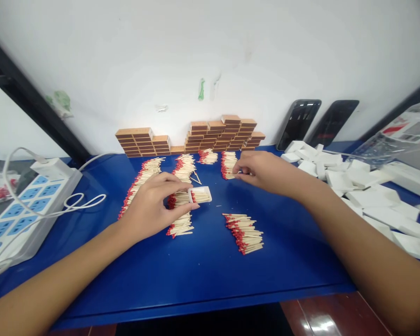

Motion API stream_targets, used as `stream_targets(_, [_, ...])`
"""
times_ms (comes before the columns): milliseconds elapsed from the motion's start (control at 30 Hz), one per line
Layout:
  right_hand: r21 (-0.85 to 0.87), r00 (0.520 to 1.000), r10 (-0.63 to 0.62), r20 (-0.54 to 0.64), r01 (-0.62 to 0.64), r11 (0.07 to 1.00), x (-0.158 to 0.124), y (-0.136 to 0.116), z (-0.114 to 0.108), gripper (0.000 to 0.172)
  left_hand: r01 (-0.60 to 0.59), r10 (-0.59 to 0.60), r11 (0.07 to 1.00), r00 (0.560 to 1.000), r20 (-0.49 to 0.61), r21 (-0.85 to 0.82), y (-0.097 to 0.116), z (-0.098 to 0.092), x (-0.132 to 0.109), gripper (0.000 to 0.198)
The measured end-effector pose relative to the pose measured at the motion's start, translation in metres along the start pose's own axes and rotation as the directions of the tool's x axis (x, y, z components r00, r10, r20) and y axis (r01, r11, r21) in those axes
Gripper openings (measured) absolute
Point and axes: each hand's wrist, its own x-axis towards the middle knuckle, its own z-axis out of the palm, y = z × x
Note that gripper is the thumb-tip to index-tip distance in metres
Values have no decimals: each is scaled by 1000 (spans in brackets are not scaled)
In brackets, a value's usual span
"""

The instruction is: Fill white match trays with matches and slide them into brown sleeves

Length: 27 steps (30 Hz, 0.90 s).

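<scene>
My left hand (153,200) grips a small white matchbox tray (205,190) by its ends between thumb and fingers. Several red-headed matches (197,196) lie inside it. Below and behind the tray runs a long row of matches (180,226), partly hidden by it and the fingers. My right hand (257,170) is closed in a pinch at the pale ends of another match pile (228,163), its fingertips on some of the matches. A separate match pile (245,233) lies nearer the front. Left of my left hand stretches one more row of matches (139,179).
Stacked brown matchboxes (217,135) line the wall. Many white empty trays (364,186) are heaped at right, before two dark phones (299,123) leaning on the wall. A white power strip (31,205) with looping cables occupies the left of the blue table (181,284).
</scene>
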Motion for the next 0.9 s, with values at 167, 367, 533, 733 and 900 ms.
stream_targets(167, [16,997,-22,76,21,1000,3,2,8,22,-4,4,1000,1000,7,16,-1,-1,0,35])
stream_targets(367, [44,994,-16,105,12,999,4,1,12,21,-34,34,999,999,-1,34,1,-2,1,35])
stream_targets(533, [13,993,4,114,-5,1000,5,-3,9,14,-40,40,998,999,-3,45,0,-2,1,35])
stream_targets(733, [25,992,46,121,-49,998,6,-4,10,10,-31,30,999,999,9,34,-1,-1,1,35])
stream_targets(900, [50,989,42,143,-50,997,6,-4,11,13,-29,28,999,1000,7,31,-1,-1,1,35])
